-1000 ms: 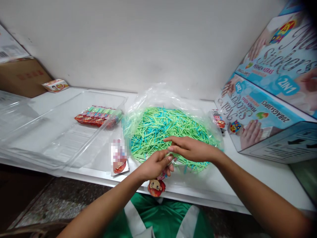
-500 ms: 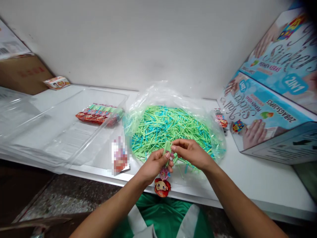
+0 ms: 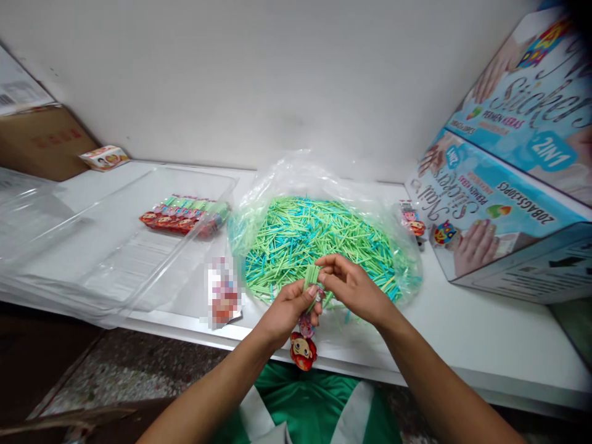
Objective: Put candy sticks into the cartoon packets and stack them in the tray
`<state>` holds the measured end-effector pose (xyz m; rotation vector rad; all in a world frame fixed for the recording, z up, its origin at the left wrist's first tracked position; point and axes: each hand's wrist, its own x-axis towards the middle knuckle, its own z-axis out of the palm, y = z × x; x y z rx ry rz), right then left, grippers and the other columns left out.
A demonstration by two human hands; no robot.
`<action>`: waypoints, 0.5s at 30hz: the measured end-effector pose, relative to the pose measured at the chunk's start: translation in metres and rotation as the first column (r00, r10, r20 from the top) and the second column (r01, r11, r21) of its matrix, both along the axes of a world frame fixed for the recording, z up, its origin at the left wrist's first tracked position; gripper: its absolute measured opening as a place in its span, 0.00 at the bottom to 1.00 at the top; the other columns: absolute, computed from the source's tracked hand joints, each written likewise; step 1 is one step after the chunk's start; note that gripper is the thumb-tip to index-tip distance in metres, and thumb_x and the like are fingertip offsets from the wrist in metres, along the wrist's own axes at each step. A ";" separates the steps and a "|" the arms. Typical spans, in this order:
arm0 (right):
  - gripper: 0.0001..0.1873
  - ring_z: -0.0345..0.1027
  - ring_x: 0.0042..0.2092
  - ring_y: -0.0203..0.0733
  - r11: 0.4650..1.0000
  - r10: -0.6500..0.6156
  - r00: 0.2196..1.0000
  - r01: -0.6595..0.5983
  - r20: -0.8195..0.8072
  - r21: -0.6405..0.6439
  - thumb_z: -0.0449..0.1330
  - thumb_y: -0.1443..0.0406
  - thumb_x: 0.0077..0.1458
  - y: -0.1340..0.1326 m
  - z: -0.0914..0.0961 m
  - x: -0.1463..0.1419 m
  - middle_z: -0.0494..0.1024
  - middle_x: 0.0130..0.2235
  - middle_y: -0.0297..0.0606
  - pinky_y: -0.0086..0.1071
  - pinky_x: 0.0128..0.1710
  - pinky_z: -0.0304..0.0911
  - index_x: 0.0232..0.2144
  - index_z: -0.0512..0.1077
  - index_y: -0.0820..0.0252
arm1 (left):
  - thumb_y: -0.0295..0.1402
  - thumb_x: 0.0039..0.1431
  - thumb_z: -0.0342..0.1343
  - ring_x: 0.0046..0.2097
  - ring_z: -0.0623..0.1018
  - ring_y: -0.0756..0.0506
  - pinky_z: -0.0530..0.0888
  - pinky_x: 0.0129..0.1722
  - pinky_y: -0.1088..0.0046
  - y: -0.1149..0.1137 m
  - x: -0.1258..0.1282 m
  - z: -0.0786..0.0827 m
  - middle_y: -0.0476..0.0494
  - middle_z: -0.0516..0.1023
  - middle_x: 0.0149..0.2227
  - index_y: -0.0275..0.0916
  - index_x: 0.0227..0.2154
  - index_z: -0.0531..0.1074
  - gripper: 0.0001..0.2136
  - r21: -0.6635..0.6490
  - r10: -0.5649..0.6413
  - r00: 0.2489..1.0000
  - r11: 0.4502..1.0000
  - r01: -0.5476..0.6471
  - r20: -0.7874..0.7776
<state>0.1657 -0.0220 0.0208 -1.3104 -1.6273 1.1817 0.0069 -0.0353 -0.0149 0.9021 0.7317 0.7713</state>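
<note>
Over the front of the table, my left hand [image 3: 291, 303] is closed round a small doll-shaped packet [image 3: 303, 351] with a red-haired cartoon head, which hangs below the fingers. A bunch of thin green sticks [image 3: 312, 274] stands up out of the same grip. My right hand [image 3: 354, 287] is beside it, thumb and fingertips pinched at the right side of the bunch. Just behind the hands, a heap of green and blue sticks [image 3: 319, 228] fills an open clear plastic bag [image 3: 296, 168]. The lower ends of the held sticks are hidden by my left fingers.
To the left, a clear plastic tray [image 3: 115, 246] holds a row of similar filled packets [image 3: 185, 216]. A flat printed packet [image 3: 223, 296] lies near the front edge. Blue cartons [image 3: 499, 203] stand at right, with small packets [image 3: 411, 219] beside them. A brown box [image 3: 44, 142] is at far left.
My right fingers have shifted slightly at the top of the green sticks. The packet's hanging head has swung a little. My left hand keeps its grip.
</note>
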 end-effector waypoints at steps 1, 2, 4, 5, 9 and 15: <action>0.09 0.66 0.34 0.36 1.000 0.010 1.000 -0.010 -0.018 -0.016 0.55 0.64 0.53 0.000 0.000 0.000 0.71 0.32 0.33 0.30 0.34 0.61 0.38 0.67 0.60 | 0.43 0.56 0.54 0.21 0.68 0.55 0.62 0.21 0.79 0.000 0.000 0.000 0.50 0.70 0.25 0.35 0.28 0.64 0.14 0.001 -0.005 1.000 1.000 0.005 -0.001; 0.09 0.66 0.33 0.36 0.999 0.022 0.999 -0.022 -0.028 -0.026 0.54 0.63 0.53 0.000 0.001 -0.001 0.72 0.31 0.34 0.30 0.34 0.61 0.37 0.68 0.60 | 0.43 0.56 0.54 0.21 0.68 0.55 0.62 0.21 0.79 0.000 0.001 -0.001 0.50 0.70 0.25 0.35 0.28 0.64 0.14 0.003 -0.010 1.000 1.000 0.010 -0.004; 0.07 0.66 0.32 0.36 0.999 0.036 0.999 -0.037 -0.038 -0.028 0.54 0.63 0.53 0.001 0.001 -0.001 0.72 0.30 0.34 0.30 0.33 0.61 0.33 0.69 0.60 | 0.44 0.56 0.54 0.21 0.68 0.55 0.61 0.21 0.79 0.000 0.001 0.000 0.50 0.70 0.25 0.35 0.28 0.64 0.15 0.003 -0.020 1.000 1.000 0.020 -0.007; 0.07 0.66 0.31 0.36 0.999 0.034 0.999 -0.035 -0.039 -0.025 0.54 0.63 0.53 0.001 0.002 -0.001 0.72 0.29 0.33 0.30 0.32 0.61 0.32 0.69 0.60 | 0.43 0.56 0.54 0.21 0.68 0.55 0.61 0.21 0.79 0.000 0.000 0.000 0.50 0.70 0.25 0.35 0.28 0.64 0.15 0.002 -0.024 1.000 1.000 0.024 -0.007; 0.02 0.64 0.29 0.34 1.000 -0.027 1.000 0.027 0.012 0.012 0.54 0.66 0.51 0.001 0.000 -0.002 0.70 0.27 0.31 0.29 0.29 0.60 0.29 0.66 0.59 | 0.44 0.55 0.54 0.21 0.69 0.54 0.62 0.20 0.80 0.001 0.000 0.003 0.49 0.71 0.25 0.35 0.29 0.65 0.14 -0.024 -0.034 0.999 0.999 0.034 -0.005; 0.12 0.66 0.31 0.35 1.000 -0.005 1.000 0.005 -0.005 -0.007 0.53 0.64 0.53 -0.002 0.000 -0.002 0.72 0.31 0.33 0.30 0.31 0.62 0.41 0.67 0.60 | 0.44 0.55 0.54 0.21 0.70 0.54 0.63 0.21 0.79 0.002 0.001 0.001 0.49 0.71 0.25 0.35 0.30 0.65 0.15 -0.022 -0.049 0.998 0.999 0.050 0.030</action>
